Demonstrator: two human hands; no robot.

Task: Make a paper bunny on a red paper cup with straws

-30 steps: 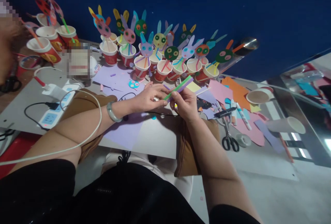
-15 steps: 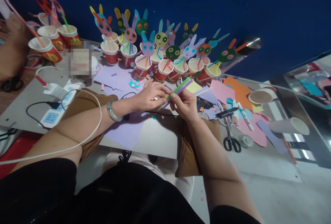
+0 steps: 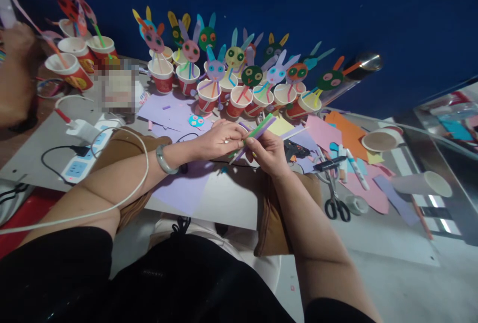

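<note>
A: Where are the strips relative to the right hand [image 3: 271,154]?

B: The green strip [image 3: 261,126] and purple strip [image 3: 267,125] lie at its eleven o'clock, pinched between thumb and fingers, their upper ends slanting towards one o'clock

A: And the left hand [image 3: 220,140]?

B: Its fingers lie close together, palm down, tips by the strips at its three o'clock; whether they pinch anything, I can't tell

A: What's around them?

B: Paper cups [image 3: 209,95] with rabbit faces [image 3: 215,70] at twelve o'clock, a blue disc [image 3: 196,121] near the left hand at ten. From the right hand, a black glue gun [image 3: 298,149] sits at three, scissors [image 3: 337,207] at four

A: Anyone else?

B: Another person's hand [image 3: 18,44], far off at the left hand's ten o'clock, near more cups
</note>
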